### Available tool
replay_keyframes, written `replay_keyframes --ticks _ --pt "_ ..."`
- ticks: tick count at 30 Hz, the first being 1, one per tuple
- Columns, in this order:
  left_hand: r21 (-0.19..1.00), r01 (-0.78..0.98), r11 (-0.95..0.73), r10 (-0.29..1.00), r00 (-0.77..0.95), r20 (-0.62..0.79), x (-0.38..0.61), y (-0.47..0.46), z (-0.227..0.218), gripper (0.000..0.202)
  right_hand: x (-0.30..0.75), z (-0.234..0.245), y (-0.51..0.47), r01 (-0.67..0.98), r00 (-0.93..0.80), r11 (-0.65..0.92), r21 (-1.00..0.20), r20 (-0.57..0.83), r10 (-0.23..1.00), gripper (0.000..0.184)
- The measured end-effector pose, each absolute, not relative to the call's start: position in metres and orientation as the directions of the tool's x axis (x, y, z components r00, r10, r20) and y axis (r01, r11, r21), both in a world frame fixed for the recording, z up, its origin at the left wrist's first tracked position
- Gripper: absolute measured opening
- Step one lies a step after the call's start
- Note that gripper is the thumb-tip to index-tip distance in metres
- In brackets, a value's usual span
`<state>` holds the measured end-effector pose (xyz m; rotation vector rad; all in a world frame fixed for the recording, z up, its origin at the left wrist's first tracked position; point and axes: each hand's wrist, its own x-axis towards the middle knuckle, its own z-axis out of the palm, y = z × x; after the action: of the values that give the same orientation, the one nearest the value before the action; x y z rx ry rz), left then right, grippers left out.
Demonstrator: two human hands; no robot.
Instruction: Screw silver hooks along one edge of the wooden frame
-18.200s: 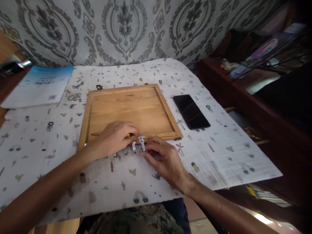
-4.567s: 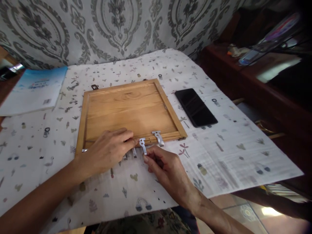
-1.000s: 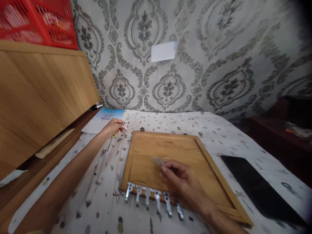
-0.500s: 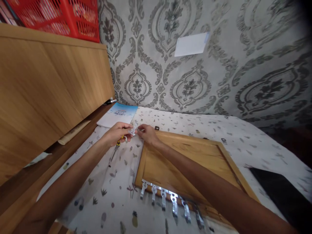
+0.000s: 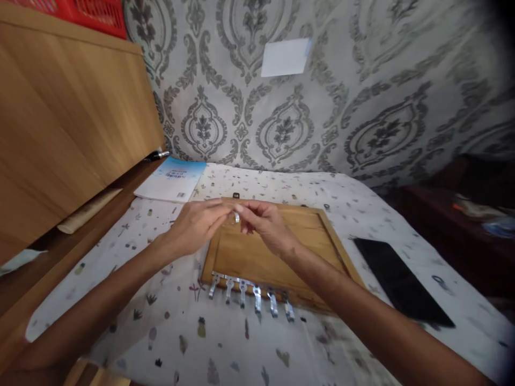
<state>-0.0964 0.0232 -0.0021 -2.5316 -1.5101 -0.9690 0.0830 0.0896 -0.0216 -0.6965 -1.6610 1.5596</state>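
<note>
My left hand [image 5: 197,225] and my right hand [image 5: 263,225] meet above a framed wooden panel [image 5: 261,246]. Between their fingertips a small silvery metal piece [image 5: 236,217] shows, mostly covered by the fingers. The left fingers are pressed together and reach to the piece from the left; the right thumb and fingers pinch it from the other side. Along the panel's near edge lies a metal rail with several silvery hooks [image 5: 257,300], apart from both hands. No screwdriver can be seen now.
A blue and white book [image 5: 169,182] lies at the back left beside a wooden cabinet [image 5: 80,107]. To the right of the panel is a flat black object [image 5: 402,281]. A patterned cloth [image 5: 225,343] covers the surface, and a red basket [image 5: 100,13] stands on the cabinet.
My hands have moved right, over the panel, with the metal piece now mostly covered. The yellow and black screwdriver by my left hand is out of sight. The camera view has shifted right.
</note>
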Motion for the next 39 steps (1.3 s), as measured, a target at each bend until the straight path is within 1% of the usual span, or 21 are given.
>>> replay_keyframes --ticks 1,2,3,6,10,13,15,17,20,23,26,27,31,34,37,39 --pt "0.242 0.798 -0.552 0.768 0.373 0.521 -0.090 0.022 -0.001 0.030 0.092 -0.018 0.084 -0.123 -0.559 0.084 -0.989 0.139 0.817 0.047" --pt "0.250 0.785 -0.567 0.770 0.396 0.500 -0.084 0.022 0.001 0.030 0.100 -0.015 0.078 -0.136 -0.545 0.061 -0.989 0.126 0.829 0.046" --pt "0.285 0.770 -0.570 0.783 0.406 0.470 -0.079 0.022 0.003 0.029 0.107 -0.012 0.072 -0.146 -0.530 0.047 -0.988 0.118 0.840 0.044" --pt "0.460 0.713 -0.529 0.847 0.416 0.331 -0.062 0.021 0.010 0.028 0.126 -0.006 0.056 -0.138 -0.517 -0.009 -0.990 0.064 0.853 0.039" --pt "0.704 0.600 -0.379 0.896 0.428 0.118 -0.042 0.019 0.015 0.025 0.145 -0.003 0.043 -0.182 -0.525 -0.156 -0.971 -0.038 0.850 0.038" --pt "0.801 0.525 -0.288 0.896 0.442 0.033 -0.031 0.016 0.014 0.027 0.157 -0.004 0.038 -0.241 -0.503 -0.237 -0.941 -0.088 0.860 0.035" --pt "0.843 0.480 -0.244 0.897 0.443 0.007 -0.026 0.013 0.013 0.028 0.166 -0.005 0.034 -0.265 -0.483 -0.232 -0.936 -0.080 0.872 0.032" --pt "0.882 0.435 -0.180 0.901 0.432 -0.029 -0.024 0.009 0.012 0.030 0.174 -0.008 0.028 -0.283 -0.448 -0.157 -0.946 -0.014 0.894 0.031" --pt "0.924 0.382 -0.028 0.908 0.396 -0.136 -0.022 0.002 0.011 0.030 0.187 -0.018 0.012 -0.264 -0.353 0.067 -0.962 0.161 0.922 0.031" --pt "0.945 0.294 0.141 0.908 0.342 -0.242 -0.018 -0.005 0.010 0.027 0.196 -0.033 -0.008 -0.168 -0.283 0.235 -0.957 0.275 0.919 0.025" --pt "0.952 0.212 0.221 0.907 0.314 -0.281 -0.014 -0.009 0.009 0.027 0.199 -0.051 -0.025 -0.062 -0.207 0.394 -0.917 0.398 0.894 0.015" --pt "0.952 0.197 0.233 0.905 0.315 -0.287 -0.013 -0.010 0.009 0.027 0.200 -0.056 -0.029 -0.037 -0.217 0.427 -0.903 0.425 0.879 0.014" --pt "0.948 0.185 0.259 0.889 0.337 -0.309 -0.011 -0.011 0.008 0.024 0.201 -0.069 -0.038 0.044 -0.232 0.537 -0.842 0.514 0.826 0.017" --pt "0.941 0.201 0.273 0.874 0.357 -0.330 -0.012 -0.012 0.006 0.023 0.202 -0.072 -0.042 0.103 -0.233 0.589 -0.802 0.556 0.798 0.020" --pt "0.937 0.207 0.281 0.868 0.361 -0.340 -0.012 -0.010 0.003 0.019 0.201 -0.073 -0.044 0.130 -0.232 0.599 -0.790 0.563 0.793 0.016" --pt "0.930 0.214 0.299 0.865 0.350 -0.359 -0.011 -0.009 0.003 0.015 0.200 -0.074 -0.046 0.140 -0.230 0.569 -0.810 0.533 0.814 0.013"
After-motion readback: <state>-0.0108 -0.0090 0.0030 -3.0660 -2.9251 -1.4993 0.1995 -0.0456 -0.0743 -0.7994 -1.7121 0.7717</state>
